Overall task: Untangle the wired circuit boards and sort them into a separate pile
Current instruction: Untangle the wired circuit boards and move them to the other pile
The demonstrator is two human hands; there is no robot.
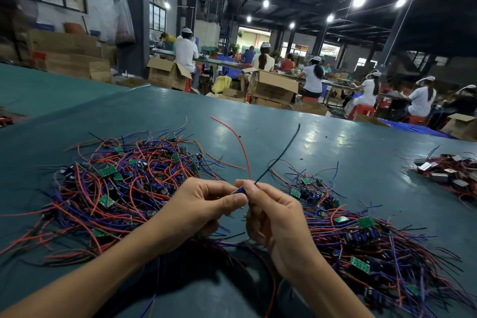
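Two hands meet over the glossy teal table [335, 137]. The left hand [198, 204] and right hand [273, 217] both curl their fingertips around one small circuit board [239, 190], of which only a blue part shows. A thin red wire [237, 142] and a black wire [281, 155] arc upward from it. To the left lies a tangled heap [116, 183] of red, purple and black wires dotted with flat green boards. A similar, flatter pile [361, 240] spreads to the right. Well apart at the far right sits a bundle [449, 173] of boxy silvery parts on dark red wires.
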